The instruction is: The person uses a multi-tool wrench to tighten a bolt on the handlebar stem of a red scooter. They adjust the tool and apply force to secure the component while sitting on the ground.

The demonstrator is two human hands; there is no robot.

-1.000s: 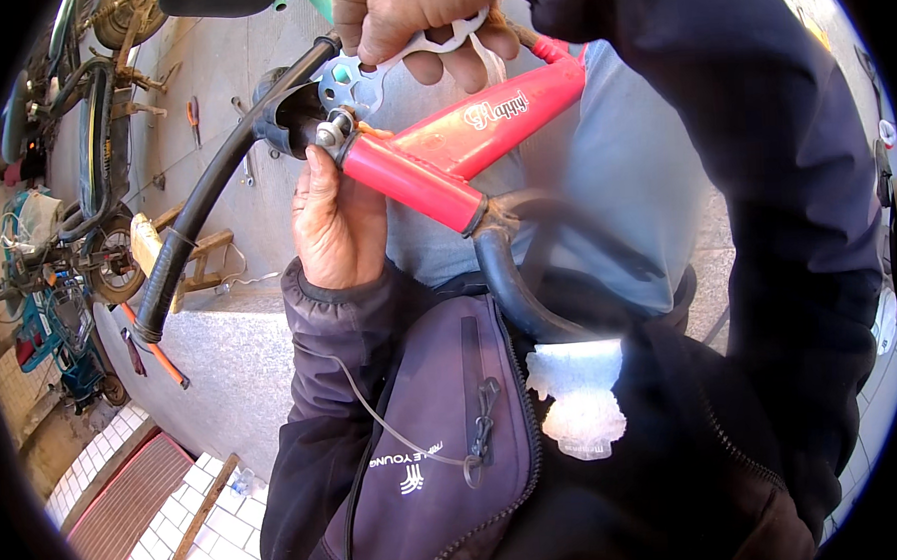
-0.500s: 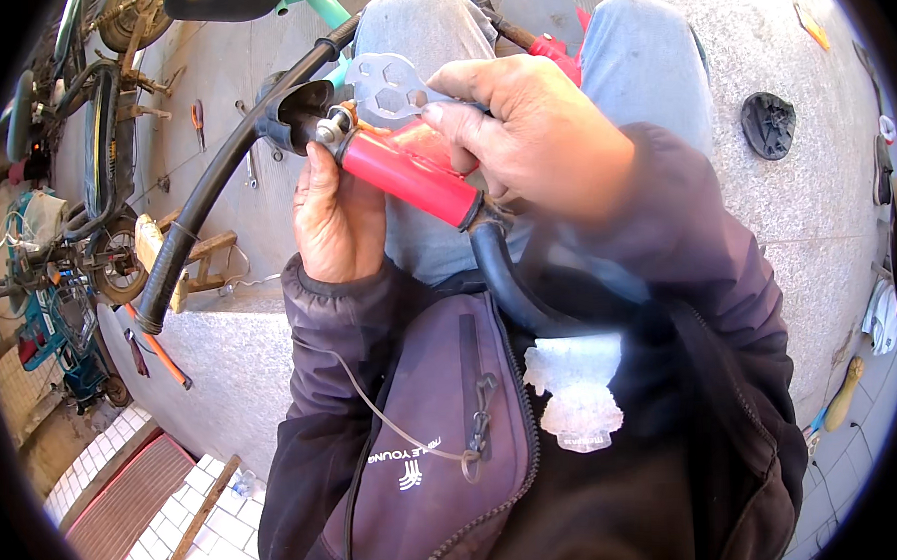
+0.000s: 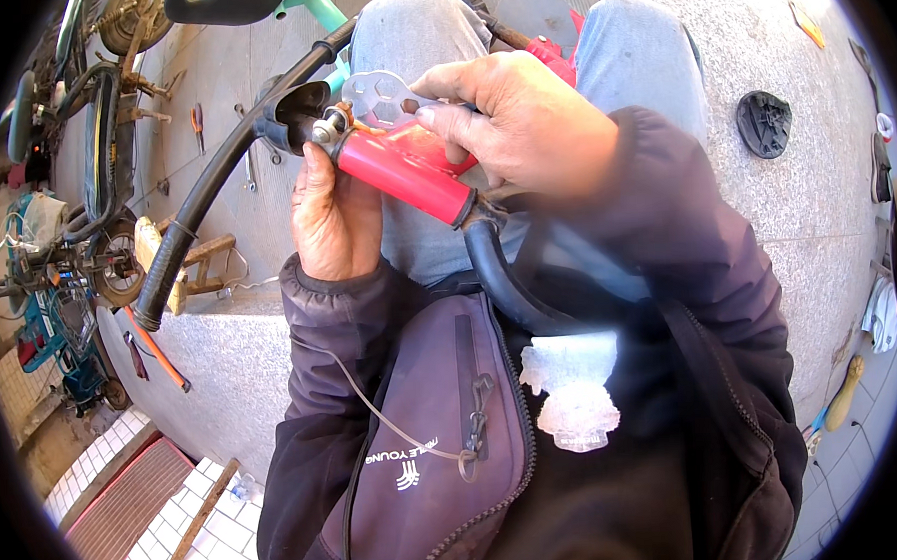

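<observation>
Flat wrench (image 3: 363,106) is lying left of the right hand (image 3: 537,121), the nearer one, whose thumb and forefinger are pinching its right end. Long axis is running roughly crosswise, holed end pointing left, just beside the bolt (image 3: 323,132) atop the red tube (image 3: 404,177). Tube is slanting down rightward; left hand (image 3: 338,225) is thumbing its upper end, other fingers hiding, closure unclear
</observation>
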